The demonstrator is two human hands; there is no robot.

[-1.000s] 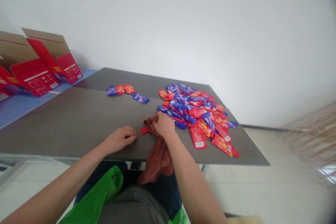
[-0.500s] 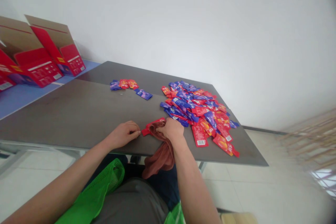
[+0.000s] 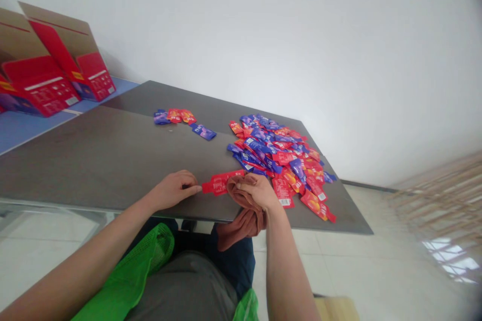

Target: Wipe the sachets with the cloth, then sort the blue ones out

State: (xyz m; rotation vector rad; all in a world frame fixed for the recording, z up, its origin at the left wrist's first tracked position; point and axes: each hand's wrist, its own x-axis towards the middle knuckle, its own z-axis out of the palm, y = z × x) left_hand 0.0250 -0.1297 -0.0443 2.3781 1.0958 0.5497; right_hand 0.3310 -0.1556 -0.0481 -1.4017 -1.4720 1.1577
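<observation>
A red pouch (image 3: 220, 184) lies flat near the front edge of the dark table, its printed side up. My left hand (image 3: 176, 189) rests on the tabletop with curled fingers, thumb and fingertips closed at the pouch's narrow left end. My right hand (image 3: 260, 191) is closed on a bunched brown cloth (image 3: 246, 221), at the pouch's right end. Part of the cloth covers the pouch's lower right side, and the rest hangs over the table edge. Just beyond my right hand spreads a heap of red and purple pouches (image 3: 269, 146).
A few more red and purple pouches (image 3: 181, 116) lie farther back on the dark table (image 3: 113, 160), beside a single purple one (image 3: 204, 132). Open red cardboard boxes (image 3: 94, 77) stand on a blue surface (image 3: 124, 85) at the left. A white wall rises behind.
My right hand and the cloth have moved right along the pouch, uncovering more of its printed face. My left hand stays at its narrow end. The view has shifted slightly.
</observation>
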